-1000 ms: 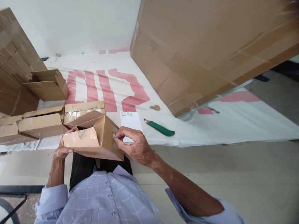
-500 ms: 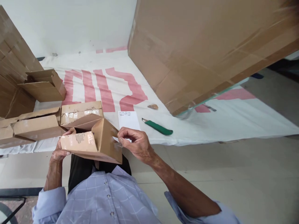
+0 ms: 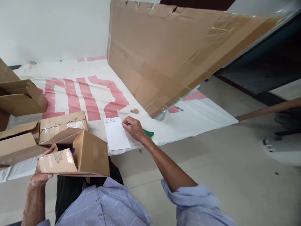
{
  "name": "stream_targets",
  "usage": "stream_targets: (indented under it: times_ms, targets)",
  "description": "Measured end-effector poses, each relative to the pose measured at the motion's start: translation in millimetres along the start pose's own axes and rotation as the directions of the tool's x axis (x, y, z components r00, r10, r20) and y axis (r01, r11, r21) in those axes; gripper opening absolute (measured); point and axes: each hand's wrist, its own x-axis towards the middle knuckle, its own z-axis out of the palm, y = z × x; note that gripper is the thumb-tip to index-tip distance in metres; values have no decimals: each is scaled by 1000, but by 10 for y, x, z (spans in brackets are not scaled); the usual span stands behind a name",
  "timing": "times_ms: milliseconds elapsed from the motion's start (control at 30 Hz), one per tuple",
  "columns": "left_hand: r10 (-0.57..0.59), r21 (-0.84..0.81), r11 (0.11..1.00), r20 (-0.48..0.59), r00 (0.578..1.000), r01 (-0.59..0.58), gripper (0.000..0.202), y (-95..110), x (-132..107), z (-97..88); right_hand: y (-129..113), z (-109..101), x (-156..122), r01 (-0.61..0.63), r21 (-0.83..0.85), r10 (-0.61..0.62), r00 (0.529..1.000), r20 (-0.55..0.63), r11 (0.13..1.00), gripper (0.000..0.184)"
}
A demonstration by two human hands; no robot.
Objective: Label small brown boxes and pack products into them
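Observation:
My left hand [image 3: 40,175] grips the near left end of an open cardboard box [image 3: 94,153], thumb low on its side and fingers behind. The box is tilted above my lap, with something purple showing faintly inside. My right hand [image 3: 133,128] is pinched closed over the right edge of a white sheet of paper [image 3: 117,136]; whatever its fingertips hold, if anything, is too small to make out. A few small dark-outlined shapes [image 3: 110,120] are on the paper's top edge. Partly behind my right hand lies a green utility knife [image 3: 149,133].
A large taped cardboard sheet or box [image 3: 164,56] stands at the back right. Other cardboard boxes [image 3: 62,125] line the left side of the cloth-covered table [image 3: 136,141]. A small brown piece [image 3: 134,111] lies beyond my right hand.
My right hand has left the box's right side and moved over the paper. My left hand still holds the box. The view has shifted to the right.

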Motion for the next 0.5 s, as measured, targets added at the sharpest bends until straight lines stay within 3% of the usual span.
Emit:
stream_targets:
  times_ms: [167, 500]
  targets:
    - [-5, 1, 1000, -34, 999, 5, 97, -17, 27, -17, 264, 213, 207, -2, -156, 12, 998, 65, 988, 14]
    - [-11, 100, 995, -67, 998, 18, 96, -21, 8, -9, 420, 467, 366, -23, -430, 85, 988, 126, 903, 21]
